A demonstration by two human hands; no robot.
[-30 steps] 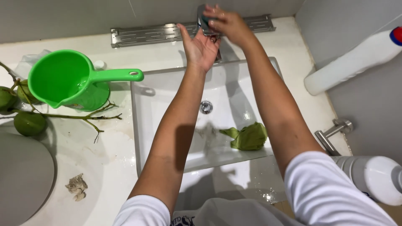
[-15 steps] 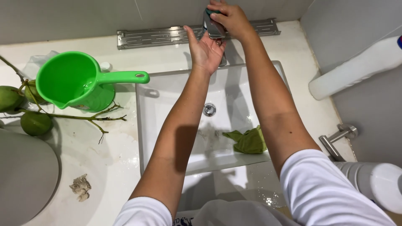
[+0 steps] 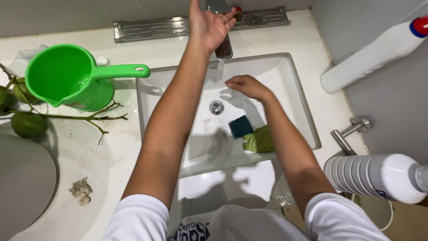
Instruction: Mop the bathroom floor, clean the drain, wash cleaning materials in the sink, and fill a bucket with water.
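My left hand [image 3: 208, 26] is raised in front of the chrome faucet [image 3: 223, 47], palm up and fingers spread, holding nothing. My right hand [image 3: 246, 86] hovers low inside the white sink [image 3: 294, 89], palm down with loosely bent fingers, just right of the drain [image 3: 216, 107]; nothing is in it. Below that hand a dark green sponge [image 3: 240, 126] lies on the basin floor, touching a crumpled light green cloth [image 3: 259, 140].
A green dipper with a long handle [image 3: 67, 78] stands on the white counter left of the sink, by green fruits on a twig [image 3: 27, 125]. Two white bottles [image 3: 379, 53] [image 3: 383, 176] and a metal handle [image 3: 350, 131] are at the right. A steel grate [image 3: 169, 27] runs behind.
My right hand left the faucet and dropped down into the sink. The dark sponge now lies in the basin beside the cloth. My left hand stays up by the faucet.
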